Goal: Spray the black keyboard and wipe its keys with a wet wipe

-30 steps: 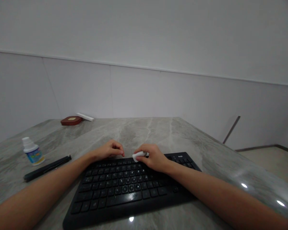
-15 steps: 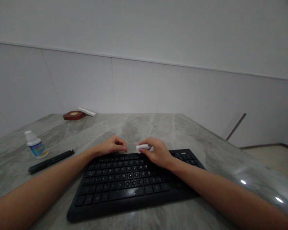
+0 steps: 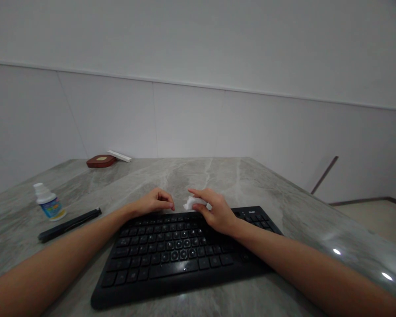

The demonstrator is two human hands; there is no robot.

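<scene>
A black keyboard (image 3: pixel 171 264) lies slightly slanted on the table in front of me, several of its middle keys glinting with wet-looking spots. My right hand (image 3: pixel 218 210) is over its rear edge, right of the middle, pinching a crumpled white tissue (image 3: pixel 192 202) between thumb and fingers. The index finger reaches out above the tissue. To the left, my left hand (image 3: pixel 155 200) rests at the keyboard's rear edge with fingers curled in and thumb against them; nothing shows inside it. Part of the keyboard is hidden under my right hand and forearm.
On the left stand a white spray bottle (image 3: pixel 49 203) with a blue label and, beside it, a long black stick-like object (image 3: pixel 69 224). At the back left lie a reddish-brown box (image 3: pixel 100 162) and a white flat piece (image 3: pixel 119 156). A wall borders the table (image 3: pixel 181 174).
The tissue in my right hand has loosened from a tight wad and sticks out more. My right index finger has lifted and straightened. My left hand has barely moved.
</scene>
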